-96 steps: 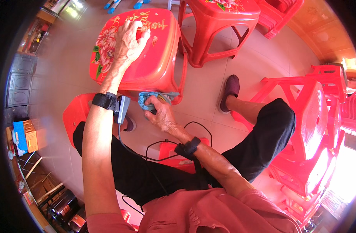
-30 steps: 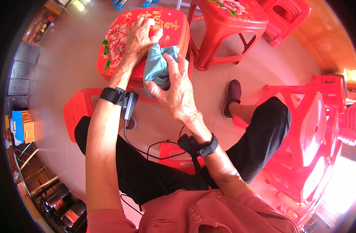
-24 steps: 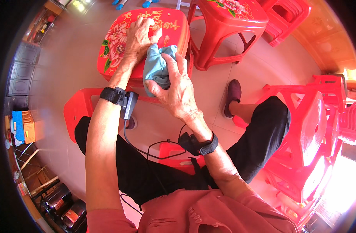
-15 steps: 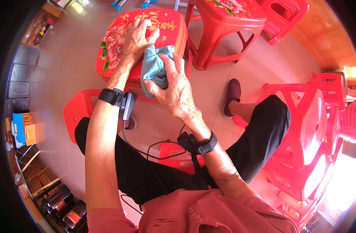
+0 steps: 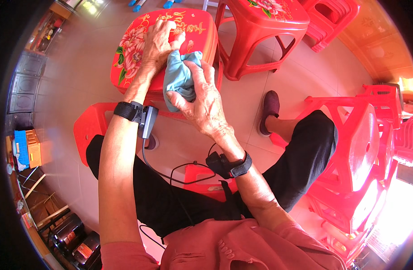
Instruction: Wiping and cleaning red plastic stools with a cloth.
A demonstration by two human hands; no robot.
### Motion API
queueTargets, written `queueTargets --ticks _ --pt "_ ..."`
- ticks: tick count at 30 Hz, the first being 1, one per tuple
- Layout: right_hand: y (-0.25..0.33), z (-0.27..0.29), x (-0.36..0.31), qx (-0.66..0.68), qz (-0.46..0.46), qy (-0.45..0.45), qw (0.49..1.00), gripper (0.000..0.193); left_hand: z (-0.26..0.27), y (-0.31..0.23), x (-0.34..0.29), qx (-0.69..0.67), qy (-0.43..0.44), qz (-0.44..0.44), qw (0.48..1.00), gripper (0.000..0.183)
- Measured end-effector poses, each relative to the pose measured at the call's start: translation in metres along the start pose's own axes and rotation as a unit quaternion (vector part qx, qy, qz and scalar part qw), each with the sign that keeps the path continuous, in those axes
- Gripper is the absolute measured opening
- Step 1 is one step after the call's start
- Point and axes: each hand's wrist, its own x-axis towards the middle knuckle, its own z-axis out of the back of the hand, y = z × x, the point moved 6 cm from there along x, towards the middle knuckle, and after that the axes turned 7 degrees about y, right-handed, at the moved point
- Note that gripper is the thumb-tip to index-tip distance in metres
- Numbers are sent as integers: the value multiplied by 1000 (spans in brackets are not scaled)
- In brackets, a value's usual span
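Note:
A red plastic stool [image 5: 203, 42] with a printed pink flower and gold lettering stands in front of me. My left hand [image 5: 158, 45] rests on its seat, fingers bent and thumb out to the side, holding nothing. In my right hand [image 5: 205, 104] is a crumpled light-blue cloth [image 5: 177, 77], gripped between thumb and fingers. The cloth lies against the near right edge and side of the stool. Part of the cloth is hidden by my right fingers.
Another red stool [image 5: 256, 31] stands just beyond to the right, with stacked stools [image 5: 327, 20] behind it. More red stools [image 5: 357, 144] pile up at my right. A red stool [image 5: 92, 130] shows beside my left knee. Cables run from my wrist straps across my lap.
Both hands stay nearly in place. The stool top and the cloth show only very slight shifts.

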Motion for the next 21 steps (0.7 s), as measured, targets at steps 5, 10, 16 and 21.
queueTargets --ticks 5,10,16,21 --pt "1 0 0 13 -8 7 1000 74 -4 3 0 -2 -10 -11 1000 41" --pt "1 0 0 7 -2 3 1000 73 -3 1 0 1 -21 -13 1000 40" --pt "0 2 0 7 4 3 1000 73 -5 -1 1 -5 -8 -4 1000 41" --pt "1 0 1 15 8 3 1000 72 -1 5 -2 24 -22 -62 998 42"
